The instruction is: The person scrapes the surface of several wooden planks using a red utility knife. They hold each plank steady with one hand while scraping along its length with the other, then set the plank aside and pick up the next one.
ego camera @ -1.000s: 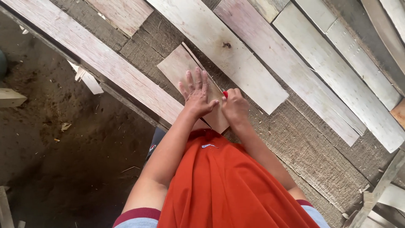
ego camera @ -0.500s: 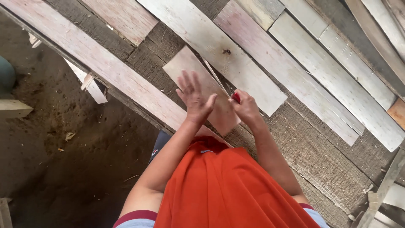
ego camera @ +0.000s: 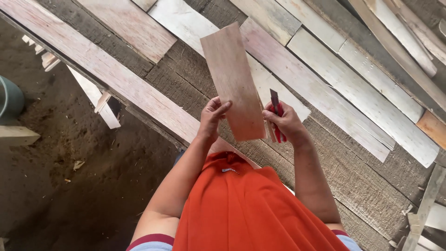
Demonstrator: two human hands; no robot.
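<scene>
The left hand [ego camera: 211,116] grasps a thin wood sheet [ego camera: 233,81] while the right hand [ego camera: 285,122], just beside, clenches a red utility knife [ego camera: 277,118], seemingly checking its cut edge.

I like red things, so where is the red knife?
In the head view, the red knife is in the right hand, just right of the thin wood sheet.

You stand at a rough grey wooden workbench [ego camera: 186,79]. Several pale planks [ego camera: 334,79] lie flat on it, side by side and slanted. One long whitish board [ego camera: 102,69] lies along its near edge, above the dirt floor [ego camera: 69,186].
</scene>
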